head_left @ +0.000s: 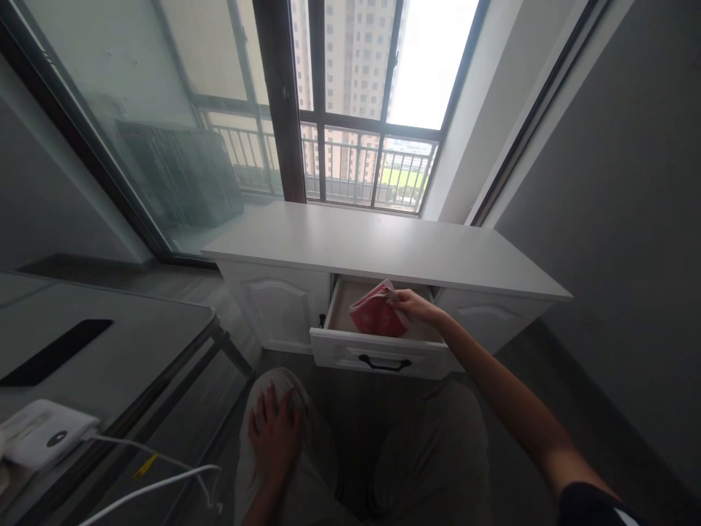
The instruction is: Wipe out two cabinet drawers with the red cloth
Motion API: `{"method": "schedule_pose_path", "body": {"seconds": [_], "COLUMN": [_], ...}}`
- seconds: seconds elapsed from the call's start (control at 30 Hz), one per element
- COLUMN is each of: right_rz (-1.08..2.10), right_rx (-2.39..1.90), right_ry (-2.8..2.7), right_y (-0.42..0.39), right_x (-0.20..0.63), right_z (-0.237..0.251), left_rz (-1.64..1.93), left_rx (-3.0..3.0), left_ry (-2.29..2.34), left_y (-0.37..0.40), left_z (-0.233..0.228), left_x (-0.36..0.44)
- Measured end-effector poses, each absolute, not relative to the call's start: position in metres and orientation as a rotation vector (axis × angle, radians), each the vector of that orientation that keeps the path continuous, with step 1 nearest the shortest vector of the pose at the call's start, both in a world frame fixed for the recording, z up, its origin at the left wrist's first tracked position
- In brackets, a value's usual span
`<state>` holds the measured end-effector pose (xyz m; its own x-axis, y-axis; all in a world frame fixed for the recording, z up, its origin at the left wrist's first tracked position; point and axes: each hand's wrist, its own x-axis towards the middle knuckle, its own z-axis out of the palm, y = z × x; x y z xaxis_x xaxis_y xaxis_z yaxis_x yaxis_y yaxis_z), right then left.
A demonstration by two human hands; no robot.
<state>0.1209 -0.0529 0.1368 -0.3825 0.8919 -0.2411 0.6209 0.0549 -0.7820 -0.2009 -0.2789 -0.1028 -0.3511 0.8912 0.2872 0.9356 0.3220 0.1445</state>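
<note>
Red packet [375, 315] held over the open drawer [377, 351]
Right hand [412, 303] pinches its top edge inside the white cabinet's [383, 248] drawer; left hand [274, 431] lies flat, open on the knee.

Drawer [377, 351] open, access from above; cabinet top [383, 248] overhangs rear; desk [109, 343] crowds left.

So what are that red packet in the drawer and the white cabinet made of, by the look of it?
The red packet, pinched by the right hand, looks like thin plastic film or coated paper: it creases and bends, with a pale edge. The white cabinet looks like painted or laminated board, smooth and matte, with moulded door panels. The drawer handle is dark, perhaps metal or plastic.
</note>
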Motion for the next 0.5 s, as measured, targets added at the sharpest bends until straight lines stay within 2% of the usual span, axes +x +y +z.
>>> {"method": "schedule_pose_path", "body": {"seconds": [0.2, 0.33, 0.5], "right_rz": [1.129, 1.044, 1.011], "right_rx": [-1.385, -0.940, -0.631], "right_ry": [-1.116, -0.529, -0.307], "right_y": [-0.128, -0.168, -0.197], "right_x": [0.177, 0.191, 0.195], "right_z": [0.115, 0.081, 0.062], "left_rz": [-0.448, -0.425, -0.440], "left_rx": [-1.697, -1.712, -1.705], "left_ry": [-2.413, -2.415, -2.386], "left_y": [-0.279, -0.279, -0.280], "left_z": [-0.106, -0.108, -0.108], "left_x": [-0.200, -0.201, -0.202]}}
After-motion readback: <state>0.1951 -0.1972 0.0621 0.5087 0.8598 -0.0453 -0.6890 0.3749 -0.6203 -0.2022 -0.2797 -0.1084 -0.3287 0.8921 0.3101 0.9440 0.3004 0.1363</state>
